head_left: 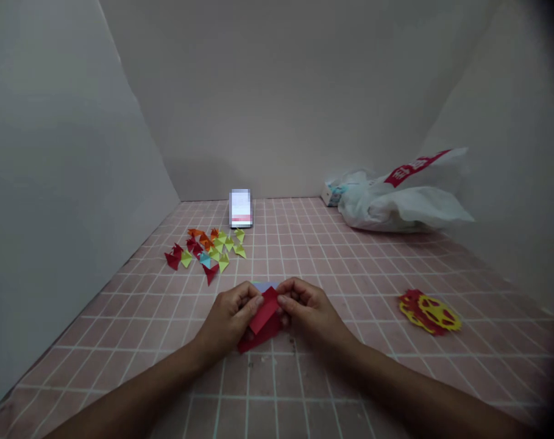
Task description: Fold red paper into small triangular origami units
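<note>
1. the left hand (pixel 233 317) pinches the red paper (pixel 264 312) at its left side, thumb on top.
2. the right hand (pixel 311 308) grips the opposite side.
3. from here, the paper's between both, over the tabletop (pixel 340 274), nearer than the folded pieces (pixel 219 244).

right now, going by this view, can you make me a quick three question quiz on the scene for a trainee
1. What colour is the paper pinched between the left hand and the right hand?

2. True or false: in the picture, the phone stands to the right of the plastic bag.

3. Where do the small folded shapes lie?
a) beside the plastic bag
b) in front of the phone, left of the picture's middle
c) under the right hand

Key: 1. Red. 2. False, it is to the left. 3. b.
</note>
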Available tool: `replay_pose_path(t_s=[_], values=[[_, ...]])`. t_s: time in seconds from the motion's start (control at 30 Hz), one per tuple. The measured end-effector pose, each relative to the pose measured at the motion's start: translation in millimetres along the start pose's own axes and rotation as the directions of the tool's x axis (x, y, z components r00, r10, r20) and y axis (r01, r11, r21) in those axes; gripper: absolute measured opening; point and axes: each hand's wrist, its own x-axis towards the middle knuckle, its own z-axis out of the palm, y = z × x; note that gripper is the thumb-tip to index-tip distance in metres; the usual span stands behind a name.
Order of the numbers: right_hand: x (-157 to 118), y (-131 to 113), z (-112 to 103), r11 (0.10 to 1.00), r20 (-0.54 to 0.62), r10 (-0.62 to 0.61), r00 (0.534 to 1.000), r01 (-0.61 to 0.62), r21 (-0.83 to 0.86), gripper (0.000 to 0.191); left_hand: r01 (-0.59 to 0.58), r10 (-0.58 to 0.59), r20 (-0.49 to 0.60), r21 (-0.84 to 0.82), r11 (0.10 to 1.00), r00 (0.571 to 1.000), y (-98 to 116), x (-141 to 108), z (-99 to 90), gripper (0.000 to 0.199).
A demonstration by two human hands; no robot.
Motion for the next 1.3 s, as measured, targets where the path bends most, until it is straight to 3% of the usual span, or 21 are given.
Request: replay_pose_path(t_s=[0.1,0.27,0.37,0.7,0.9,1.3], values=[[-2,-4,1,0.999,0.008,0.015,1.000,-0.014,-0.030,0.015,-0.025,0.025,-0.006,-0.041,0.999,1.000,0,1,0.5,0.024],[-2,-7,0,0.999,0.037,-0.053,0.998,0.054,-0.006,0.021,0.043,-0.048,-0.024,-0.185,0.982,0.999,2,-1,3.4,0.026],[-2,-8,0,0.999,0.072,-0.021,0.997,0.019,0.029,0.019,0.079,-0.085,-0.015,-0.241,0.967,0.996,3,-1,5.0,0.027],[-3,-4,1,0.998,0.021,-0.027,0.999,0.026,0.054,0.013,0.098,-0.133,-0.073,-0.356,0.929,0.988,7,-1,7.4,0.027],[-4,-3,-1,0.993,0.035,-0.031,0.999,0.026,0.115,0.009,0.109,-0.147,-0.052,-0.447,0.888,0.988,4,-2,7.8,0.024],[-2,-1,-6,0.992,0.116,-0.059,0.991,0.046,0.115,0.019,0.104,-0.165,-0.082,-0.490,0.865,0.983,-4,-1,5.6,0.024]])
